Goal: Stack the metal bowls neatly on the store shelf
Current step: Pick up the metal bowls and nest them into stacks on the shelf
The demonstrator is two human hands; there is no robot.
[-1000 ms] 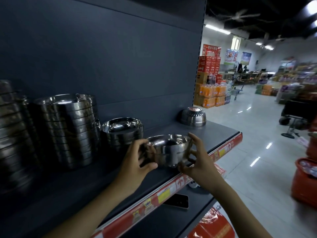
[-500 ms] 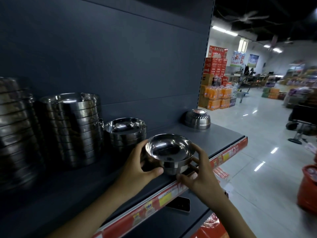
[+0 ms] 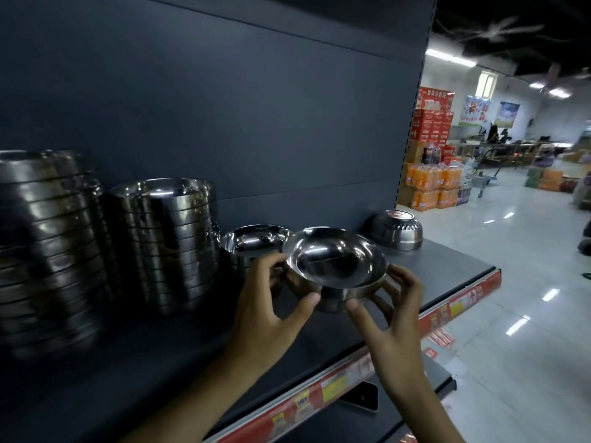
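While pinched at its base between the curled fingers of left hand [image 3: 265, 314] and right hand [image 3: 393, 321], the shiny round steel bowl [image 3: 335, 257] is held tilted over the dark grey shelf [image 3: 447, 276], just beside a short bowl stack [image 3: 252, 241]; bare shelf is seen rightward, toward an upturned steel bowl [image 3: 396, 230].

The round silver metal bowl [image 3: 335, 257] is polished to a mirror gloss, smooth inside, with dark reflections in its hollow. The short stack of silver metal bowls [image 3: 252, 239] and the tall stack of silver metal bowls [image 3: 166, 244] shine alike, with bright streaks on every rim. The upturned silver metal bowl [image 3: 396, 230] looks duller, its side ribbed. The dark grey shelf [image 3: 447, 270] and dark grey back panel [image 3: 256, 123] are smooth and matt. The red price strip [image 3: 457, 306] and white tiled floor [image 3: 511, 282] are glossy.
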